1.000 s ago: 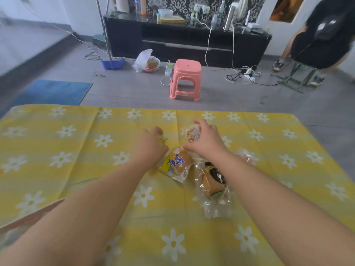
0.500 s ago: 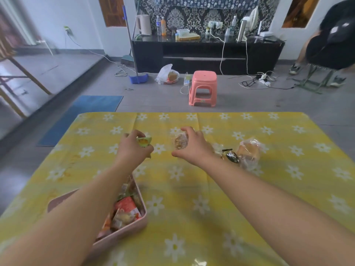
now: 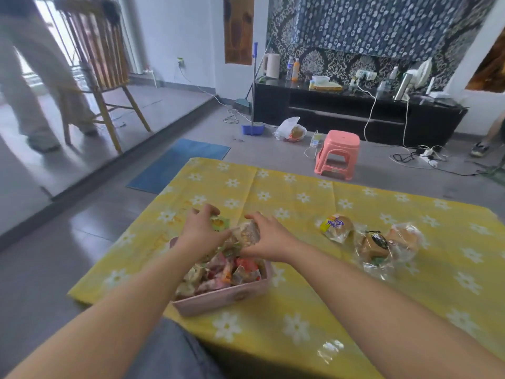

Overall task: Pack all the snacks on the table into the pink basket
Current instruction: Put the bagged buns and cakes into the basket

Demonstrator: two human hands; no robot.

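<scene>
The pink basket (image 3: 218, 298) sits near the table's left front, piled with several wrapped snacks. Both hands hover over its far end. My left hand (image 3: 200, 232) grips a small green packet (image 3: 220, 223). My right hand (image 3: 269, 239) grips a clear-wrapped brown snack (image 3: 247, 233) just above the pile. To the right on the yellow flowered cloth (image 3: 300, 310) lie three wrapped breads: one with a yellow label (image 3: 336, 225), one with a dark label (image 3: 373, 246), and a pale one (image 3: 404, 236).
A pink stool (image 3: 337, 154) stands on the floor beyond the table, with a black TV cabinet (image 3: 355, 116) behind it. A person walks past a wooden chair (image 3: 101, 77) at far left. A blue mat (image 3: 177, 168) lies off the table's left corner.
Both hands, each holding its snack, have moved from mid-table to above the basket. The view has swung left, so the loose breads now lie to the right.
</scene>
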